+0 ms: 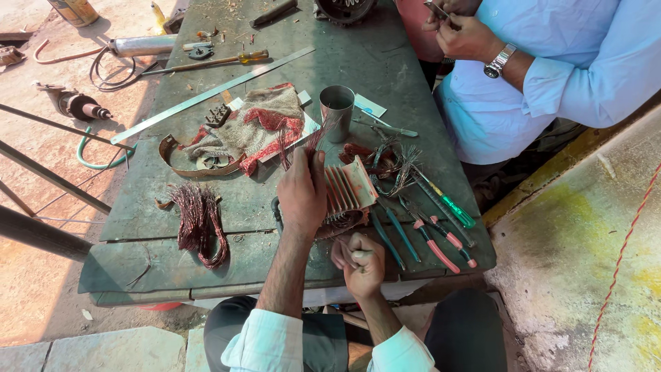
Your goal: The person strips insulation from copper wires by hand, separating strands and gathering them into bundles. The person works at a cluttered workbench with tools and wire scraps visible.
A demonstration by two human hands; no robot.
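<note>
An outdoor repair workshop is indicated. A worn green counter [385, 62] is strewn with screwdrivers [451, 207], pliers [434, 241] and copper wire bundles [200, 220]. A power tool [76, 105] is seen on the dirt ground.

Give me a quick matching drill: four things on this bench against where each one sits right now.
1 metal cup
2 loose wire bundle
3 green-handled screwdriver
4 long steel ruler

a left of the left hand
b right of the finned motor core
c beyond the core, mid-bench
d diagonal across the far left

Pairs: 1-c, 2-a, 3-b, 4-d
</note>
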